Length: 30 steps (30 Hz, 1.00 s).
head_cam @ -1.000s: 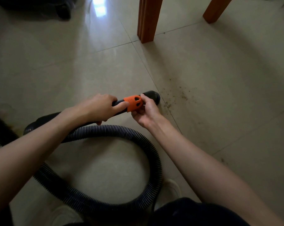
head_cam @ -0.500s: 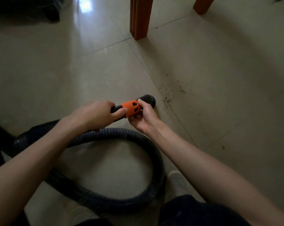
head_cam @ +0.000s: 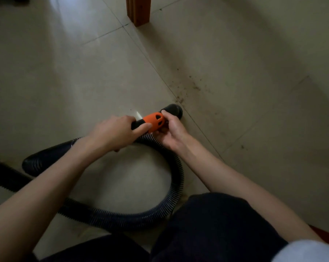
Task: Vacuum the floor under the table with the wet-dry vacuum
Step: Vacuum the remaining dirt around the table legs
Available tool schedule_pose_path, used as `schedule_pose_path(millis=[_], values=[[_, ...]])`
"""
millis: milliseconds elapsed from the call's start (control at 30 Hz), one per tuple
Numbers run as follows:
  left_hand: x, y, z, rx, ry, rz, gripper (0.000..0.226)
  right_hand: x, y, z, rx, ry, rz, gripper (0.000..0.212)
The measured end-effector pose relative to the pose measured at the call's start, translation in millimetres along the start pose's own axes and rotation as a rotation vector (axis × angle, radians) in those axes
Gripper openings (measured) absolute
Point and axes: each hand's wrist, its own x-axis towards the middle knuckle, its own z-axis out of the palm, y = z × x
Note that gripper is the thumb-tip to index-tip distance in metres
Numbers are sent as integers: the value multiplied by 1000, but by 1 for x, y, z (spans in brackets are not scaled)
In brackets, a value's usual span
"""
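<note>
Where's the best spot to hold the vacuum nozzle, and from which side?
Grip the black handle just behind the orange collar, from above as the left hand does. That stretch is rigid and straight, unlike the ribbed hose, and keeps the nozzle free.

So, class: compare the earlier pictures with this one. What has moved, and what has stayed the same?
The hose nozzle has edged toward the scattered dirt and now sits just short of it. Both grips stayed: the left hand holds the black tube behind the orange collar, and the right hand pinches the collar. The hose is still looped on the floor.
</note>
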Motion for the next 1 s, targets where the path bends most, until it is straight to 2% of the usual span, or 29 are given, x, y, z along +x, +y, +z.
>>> schedule_pose_path(millis=[100,233,367,467,700,867,1000], values=[[5,1,-5,39,42,18,46,10,1,7,51,-16,-41,20],[4,5,4,110,97,-13,50,23,9,2,115,-2,-81,44],[4,20,19,76,130,10,50,33,4,-7,159,-5,-100,36],[5,28,21,20,105,21,56,35,-2,-15,148,31,-69,39],[7,19,24,-108,88,-42,49,37,-4,-6,36,47,-68,41],[13,14,17,-51,194,-91,50,37,-12,17,-34,31,-110,34],[14,15,12,-67,167,-82,47,36,-13,19,-57,34,-126,43]])
